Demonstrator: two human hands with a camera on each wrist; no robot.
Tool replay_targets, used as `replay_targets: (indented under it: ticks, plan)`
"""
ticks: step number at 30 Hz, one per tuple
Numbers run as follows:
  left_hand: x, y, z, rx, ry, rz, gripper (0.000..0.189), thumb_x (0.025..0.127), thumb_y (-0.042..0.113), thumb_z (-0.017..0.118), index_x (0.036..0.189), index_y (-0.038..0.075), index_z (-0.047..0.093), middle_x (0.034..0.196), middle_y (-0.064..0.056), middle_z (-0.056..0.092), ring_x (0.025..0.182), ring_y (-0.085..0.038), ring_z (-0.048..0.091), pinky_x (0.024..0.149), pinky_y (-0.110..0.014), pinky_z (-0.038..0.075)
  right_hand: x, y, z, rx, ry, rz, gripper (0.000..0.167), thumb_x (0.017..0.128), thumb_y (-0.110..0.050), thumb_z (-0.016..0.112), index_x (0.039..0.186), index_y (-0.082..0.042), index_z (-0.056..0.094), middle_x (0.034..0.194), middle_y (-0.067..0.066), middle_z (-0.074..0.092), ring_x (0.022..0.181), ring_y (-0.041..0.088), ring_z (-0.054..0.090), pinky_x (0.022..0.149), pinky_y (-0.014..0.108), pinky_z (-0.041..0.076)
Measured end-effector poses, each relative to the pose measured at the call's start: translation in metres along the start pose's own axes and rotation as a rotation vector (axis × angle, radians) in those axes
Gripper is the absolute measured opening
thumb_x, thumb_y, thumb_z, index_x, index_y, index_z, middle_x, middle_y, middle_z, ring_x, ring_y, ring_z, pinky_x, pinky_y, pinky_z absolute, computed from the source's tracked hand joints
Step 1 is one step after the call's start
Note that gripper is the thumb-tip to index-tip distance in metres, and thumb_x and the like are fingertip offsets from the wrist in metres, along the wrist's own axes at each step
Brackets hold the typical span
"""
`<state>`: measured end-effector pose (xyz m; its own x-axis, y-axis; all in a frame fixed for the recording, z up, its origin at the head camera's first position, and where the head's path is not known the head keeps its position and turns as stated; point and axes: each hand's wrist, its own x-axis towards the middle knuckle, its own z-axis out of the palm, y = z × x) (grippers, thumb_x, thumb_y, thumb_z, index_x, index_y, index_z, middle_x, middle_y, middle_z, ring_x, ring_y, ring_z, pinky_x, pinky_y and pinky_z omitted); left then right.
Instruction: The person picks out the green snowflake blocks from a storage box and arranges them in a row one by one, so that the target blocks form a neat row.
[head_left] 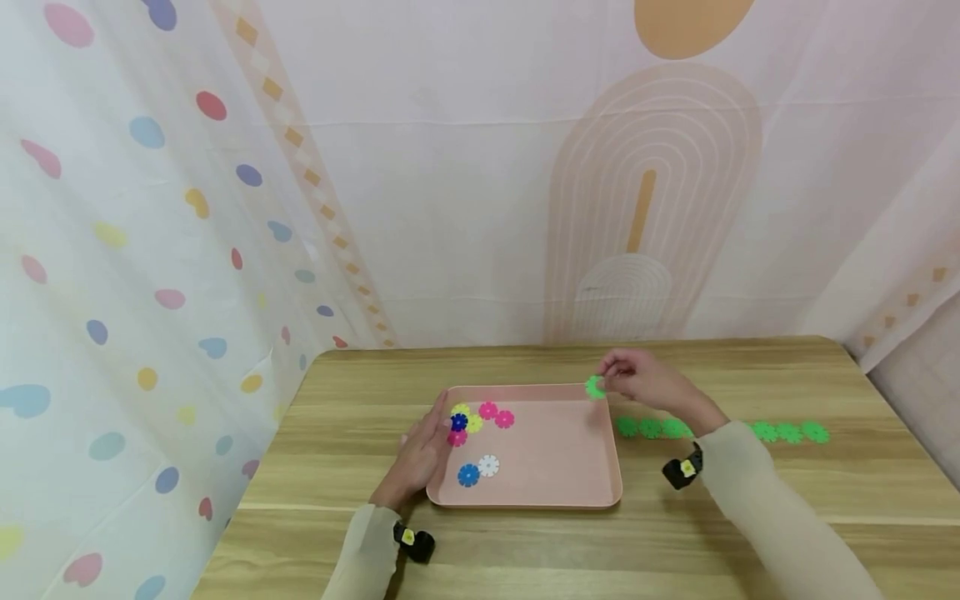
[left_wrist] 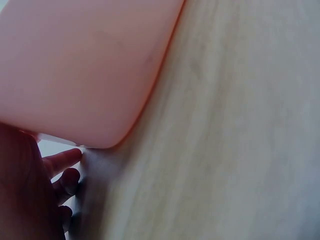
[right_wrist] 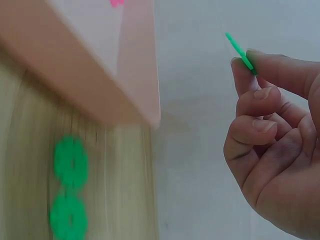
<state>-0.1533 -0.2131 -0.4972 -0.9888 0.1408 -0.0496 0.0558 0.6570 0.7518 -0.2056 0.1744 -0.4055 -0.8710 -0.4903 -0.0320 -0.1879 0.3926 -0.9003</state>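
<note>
My right hand (head_left: 637,382) pinches a green notched plastic disc (head_left: 595,387) between thumb and forefinger, above the far right corner of the pink tray (head_left: 547,467). In the right wrist view the held disc (right_wrist: 241,54) shows edge-on, and the other fingers are curled toward the palm. My left hand (head_left: 422,454) rests along the tray's left edge, its fingers fairly straight on the outside of the wall. Inside the tray's left part lie yellow, pink, dark blue, white and blue discs (head_left: 468,475); a few of them overlap near the left thumb.
A row of green discs (head_left: 789,432) runs along the wooden table (head_left: 525,550) to the right of the tray, partly hidden by the right forearm. Behind the table hangs a patterned curtain (head_left: 465,208). Each wrist wears a black strapped device.
</note>
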Motion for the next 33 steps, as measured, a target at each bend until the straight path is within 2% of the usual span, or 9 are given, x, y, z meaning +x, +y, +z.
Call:
replay_targets:
  ticks: [7, 16, 22, 28, 33]
  plan:
    - [0.000, -0.001, 0.000, 0.009, 0.006, 0.000, 0.057, 0.108, 0.040, 0.025, 0.161, 0.025, 0.010, 0.166, -0.001, 0.014, 0.151, -0.036, 0.013, 0.112, -0.062, 0.004, -0.037, 0.017, -0.039, 0.010, 0.073, 0.071, 0.022, 0.099, -0.013, 0.060, 0.110, 0.005, 0.056, 0.080, 0.002, 0.055, 0.058, 0.009, 0.037, 0.053, 0.026, 0.036]
    - [0.001, -0.001, -0.002, 0.009, 0.010, 0.031, 0.057, 0.109, 0.040, 0.024, 0.161, 0.023, 0.010, 0.166, -0.001, 0.014, 0.151, -0.037, 0.012, 0.113, -0.063, 0.001, -0.085, 0.048, -0.080, -0.043, 0.195, 0.141, 0.029, 0.101, -0.016, 0.057, 0.116, 0.008, 0.051, 0.072, -0.007, 0.051, 0.055, 0.007, 0.037, 0.049, 0.031, 0.035]
    - [0.001, -0.001, -0.001, -0.002, 0.008, 0.020, 0.056, 0.109, 0.040, 0.025, 0.161, 0.023, 0.011, 0.166, 0.000, 0.014, 0.152, -0.035, 0.012, 0.114, -0.062, 0.002, -0.117, 0.070, -0.103, -0.057, 0.292, 0.169, 0.026, 0.103, -0.018, 0.054, 0.111, 0.006, 0.052, 0.069, -0.007, 0.046, 0.055, 0.010, 0.038, 0.049, 0.034, 0.034]
    - [0.001, -0.001, 0.000, 0.006, 0.012, 0.024, 0.057, 0.109, 0.039, 0.024, 0.161, 0.022, 0.011, 0.166, -0.002, 0.015, 0.151, -0.036, 0.013, 0.113, -0.062, 0.003, -0.144, 0.094, -0.123, -0.061, 0.414, 0.171, 0.013, 0.102, -0.015, 0.055, 0.099, -0.004, 0.060, 0.069, -0.005, 0.049, 0.058, 0.012, 0.043, 0.050, 0.034, 0.035]
    - [0.002, 0.000, 0.000, 0.020, 0.021, 0.023, 0.057, 0.108, 0.042, 0.023, 0.161, 0.023, 0.012, 0.166, -0.001, 0.015, 0.150, -0.037, 0.015, 0.112, -0.061, 0.005, -0.161, 0.111, -0.132, -0.057, 0.498, 0.200, 0.013, 0.101, -0.014, 0.056, 0.094, -0.022, 0.064, 0.069, -0.007, 0.053, 0.057, 0.010, 0.046, 0.050, 0.030, 0.037]
